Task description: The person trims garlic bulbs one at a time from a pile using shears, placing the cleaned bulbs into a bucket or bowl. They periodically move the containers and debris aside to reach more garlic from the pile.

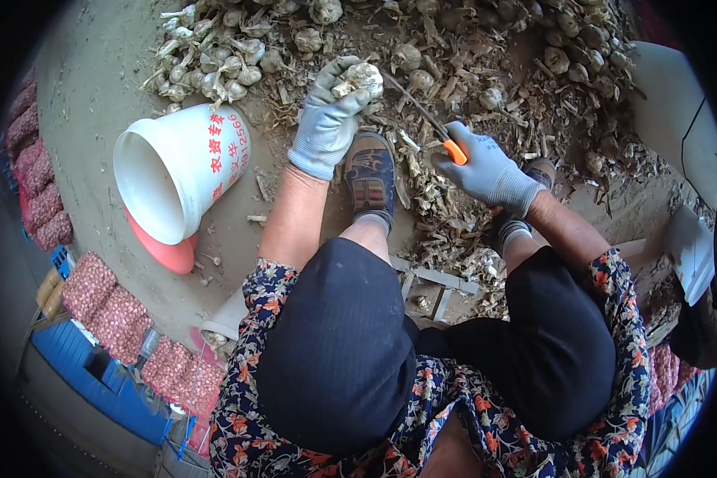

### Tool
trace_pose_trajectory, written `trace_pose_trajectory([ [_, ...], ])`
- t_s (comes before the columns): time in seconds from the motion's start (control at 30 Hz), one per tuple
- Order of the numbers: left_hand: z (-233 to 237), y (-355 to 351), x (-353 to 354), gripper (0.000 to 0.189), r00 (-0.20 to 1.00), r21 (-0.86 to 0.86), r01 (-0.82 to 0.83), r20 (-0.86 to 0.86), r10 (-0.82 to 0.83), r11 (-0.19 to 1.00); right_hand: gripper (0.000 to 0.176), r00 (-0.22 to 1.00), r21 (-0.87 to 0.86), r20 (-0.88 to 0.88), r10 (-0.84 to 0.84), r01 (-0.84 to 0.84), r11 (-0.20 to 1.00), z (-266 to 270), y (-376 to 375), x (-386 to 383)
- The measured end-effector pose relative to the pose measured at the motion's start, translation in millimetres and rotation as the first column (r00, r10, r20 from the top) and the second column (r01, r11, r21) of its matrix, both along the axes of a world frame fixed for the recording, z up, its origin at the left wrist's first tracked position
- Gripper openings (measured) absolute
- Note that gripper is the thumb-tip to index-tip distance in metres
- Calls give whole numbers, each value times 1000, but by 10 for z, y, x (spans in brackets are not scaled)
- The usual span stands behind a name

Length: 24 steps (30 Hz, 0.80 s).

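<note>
My left hand [327,119], in a grey-white work glove, is closed around a garlic bulb [362,80] held up over the ground. Gloved as well, my right hand [486,169] grips an orange-handled knife [454,150]. Its long, thin dark blade slants up and left, with the tip right beside the bulb. Below and around the hands lie dry garlic stalks and peelings [446,215], spread between my shoes. A heap of garlic bulbs with stems [215,60] rests on the ground beyond my left hand.
A white bucket with red lettering [207,159] lies tipped at the left, over a red rounded object [163,245]. More loose garlic [570,60] covers the ground ahead. Filled mesh sacks [119,319] line the left side. A white container [673,111] stands at the right.
</note>
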<state>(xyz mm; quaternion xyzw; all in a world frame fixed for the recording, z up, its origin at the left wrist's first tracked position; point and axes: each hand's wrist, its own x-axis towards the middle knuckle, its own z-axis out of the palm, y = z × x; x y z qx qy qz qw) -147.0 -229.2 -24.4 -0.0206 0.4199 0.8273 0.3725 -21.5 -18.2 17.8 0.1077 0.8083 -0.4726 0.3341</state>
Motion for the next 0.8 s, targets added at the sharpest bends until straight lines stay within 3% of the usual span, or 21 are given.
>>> trace_pose_trajectory([
  [0.03,11,35,33,45,997,-83,6,-74,-12,997,40,999,-17,11,36,-36,999,27,-5,-21],
  [0.07,23,61,50,45,997,-83,14,-72,-20,996,40,997,-35,22,72,-71,997,56,-11,-44],
  [0.13,78,96,74,50,997,-259,-5,-81,-17,966,37,995,22,23,98,-98,995,65,-1,-44],
  [0.2,138,82,59,58,998,-227,21,-52,-33,974,35,970,249,-183,159,-111,962,6,16,-6],
  [0.23,155,88,64,61,987,-329,70,-116,-114,942,35,960,353,-212,185,-102,930,15,12,-3],
  [0.27,174,91,66,64,965,-429,108,-172,-198,897,35,960,351,-211,186,-103,931,39,7,-21],
  [0.3,203,73,76,66,949,-452,228,-96,-301,862,36,935,427,-225,272,-156,891,89,-6,-62],
  [0.33,198,101,99,65,862,-602,234,-235,-449,764,37,905,501,-231,357,-204,841,117,-19,-80],
  [0.4,125,132,102,65,957,-429,264,6,-290,864,39,888,514,-273,370,-190,836,103,-26,-54],
  [0.47,116,88,117,64,958,-439,226,-60,-279,870,39,890,364,-408,205,-47,930,82,16,-7],
  [0.53,177,62,123,64,956,-443,183,-130,-265,878,40,892,339,-427,147,8,941,40,49,44],
  [0.6,231,38,121,64,982,-150,173,-56,-183,974,44,899,479,-343,274,-83,874,60,77,45],
  [0.67,163,33,131,65,978,-160,165,-104,-183,973,45,888,499,-350,297,-92,862,80,20,29],
  [0.77,220,19,110,69,852,-549,188,-322,-413,814,46,882,521,-328,338,-129,843,99,-44,-29],
  [0.8,235,13,129,69,851,-549,192,-320,-417,814,45,883,526,-304,357,-157,836,114,-52,-56],
])
